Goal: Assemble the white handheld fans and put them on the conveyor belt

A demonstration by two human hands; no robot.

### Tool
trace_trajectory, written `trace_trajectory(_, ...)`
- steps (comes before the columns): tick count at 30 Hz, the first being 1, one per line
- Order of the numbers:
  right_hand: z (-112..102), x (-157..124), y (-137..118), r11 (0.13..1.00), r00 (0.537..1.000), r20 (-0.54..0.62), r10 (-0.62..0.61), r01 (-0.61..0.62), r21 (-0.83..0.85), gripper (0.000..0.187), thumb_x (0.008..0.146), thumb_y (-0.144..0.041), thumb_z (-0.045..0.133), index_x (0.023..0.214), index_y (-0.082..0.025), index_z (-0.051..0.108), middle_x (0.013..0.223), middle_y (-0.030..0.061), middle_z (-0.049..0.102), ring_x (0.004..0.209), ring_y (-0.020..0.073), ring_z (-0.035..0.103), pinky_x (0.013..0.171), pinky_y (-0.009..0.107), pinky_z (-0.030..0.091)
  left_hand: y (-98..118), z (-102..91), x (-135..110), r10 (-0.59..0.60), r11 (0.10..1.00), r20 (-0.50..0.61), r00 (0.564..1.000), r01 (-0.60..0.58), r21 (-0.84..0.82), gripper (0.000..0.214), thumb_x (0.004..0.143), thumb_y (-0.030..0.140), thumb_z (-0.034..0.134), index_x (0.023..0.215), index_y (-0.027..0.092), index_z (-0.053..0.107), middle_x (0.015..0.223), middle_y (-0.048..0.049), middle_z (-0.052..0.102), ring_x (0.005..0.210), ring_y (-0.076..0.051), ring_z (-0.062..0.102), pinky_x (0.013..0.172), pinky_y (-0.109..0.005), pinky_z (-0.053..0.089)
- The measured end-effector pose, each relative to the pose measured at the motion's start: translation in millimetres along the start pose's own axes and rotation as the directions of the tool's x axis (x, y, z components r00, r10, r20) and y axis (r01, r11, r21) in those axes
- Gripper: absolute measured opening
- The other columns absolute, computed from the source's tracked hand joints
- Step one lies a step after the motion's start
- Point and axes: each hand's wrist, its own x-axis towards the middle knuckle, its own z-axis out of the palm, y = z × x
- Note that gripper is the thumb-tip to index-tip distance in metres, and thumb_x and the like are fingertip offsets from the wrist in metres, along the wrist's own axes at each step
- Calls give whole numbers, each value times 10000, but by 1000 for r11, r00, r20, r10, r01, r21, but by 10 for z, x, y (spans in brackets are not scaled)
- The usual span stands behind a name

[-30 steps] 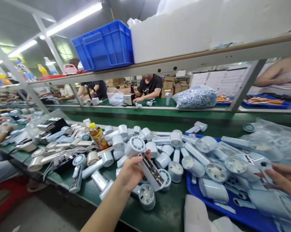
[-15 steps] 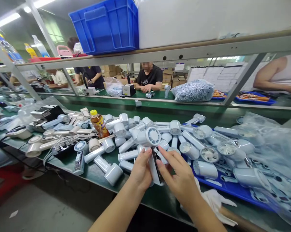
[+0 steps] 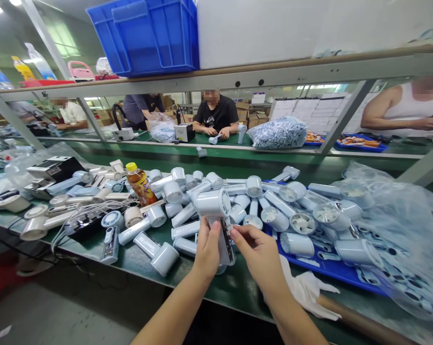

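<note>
My left hand (image 3: 207, 249) grips the handle of a pale blue handheld fan (image 3: 215, 205), held upright above the green bench (image 3: 140, 261). The fan's round head is on top and its handle shows a dark open side. My right hand (image 3: 256, 252) is closed on the same handle from the right, fingertips at the open side. Right behind the fan lies a heap of several similar fans (image 3: 259, 206).
A blue tray (image 3: 331, 266) with fans and a clear bag of parts (image 3: 392, 230) sit at right, a white cloth (image 3: 306, 287) at the bench edge. A tea bottle (image 3: 140, 184), cables and black boxes stand left. Other people work beyond the blue crate (image 3: 147, 36) shelf.
My left hand lifted the fan from the pile and turned it upright. My right hand came in from the tray at right and took hold of the handle.
</note>
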Motion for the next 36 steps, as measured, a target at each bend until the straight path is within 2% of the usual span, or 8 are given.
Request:
trace_trajectory(9,55,58,109,945,987,40,158,-162,285,225,674,-369,690,754,-160,666,707,40,673,663,181,602,650,320,490,60,37,-22,107,993,11,994,-107,49,224,760,247,619,980,227,581,954,-10,608,940,-159,531,879,-223,343)
trace_trajectory(15,-22,192,187,792,945,209,254,-327,517,274,485,-305,798,606,-180,586,532,-44,565,506,114,524,525,249,452,148,41,37,49,990,181,982,-72,118,484,563,111,756,999,202,566,899,-23,610,842,-183,552,803,-256,404)
trace_trajectory(18,-70,214,259,808,941,295,167,-302,506,323,450,-296,820,652,-188,592,571,-47,558,547,121,533,559,244,453,216,10,86,-21,964,369,929,-78,252,608,494,56,770,1041,193,541,941,-39,605,882,-218,563,806,-285,425)
trace_trajectory(21,-105,181,312,801,926,372,62,-269,535,512,441,-424,817,863,-203,630,773,14,635,726,190,596,694,315,480,292,-7,115,-101,950,548,830,-83,302,724,497,38,762,1135,220,474,1076,-63,572,1007,-253,539,856,-303,421)
trace_trajectory(26,-147,108,363,773,931,366,-17,-220,595,593,550,-601,696,992,-216,605,1031,92,634,978,274,575,833,414,449,361,43,119,-176,966,674,717,-5,258,712,560,39,724,1176,234,425,1162,-93,552,1113,-280,496,937,-362,374)
trace_trajectory(28,-176,96,388,775,952,306,9,-200,599,488,555,-524,737,924,-224,624,976,76,656,926,268,601,820,414,459,328,57,103,-171,956,644,746,-31,290,662,574,77,731,1163,224,466,1164,-100,553,1107,-288,498,934,-367,373)
trace_trajectory(32,-234,82,415,795,982,188,17,-128,593,292,603,-431,746,763,-209,647,752,48,678,740,241,638,732,396,498,198,32,32,-73,906,466,882,-137,401,715,510,138,792,1150,225,487,1011,-76,619,957,-263,574,825,-322,430)
trace_trajectory(36,-260,50,337,772,994,106,-8,-61,633,492,515,-478,782,904,-221,625,856,71,696,798,269,651,736,409,515,191,11,-49,-46,885,468,882,-181,429,634,517,198,802,1080,215,510,1024,-57,624,959,-234,573,829,-301,422)
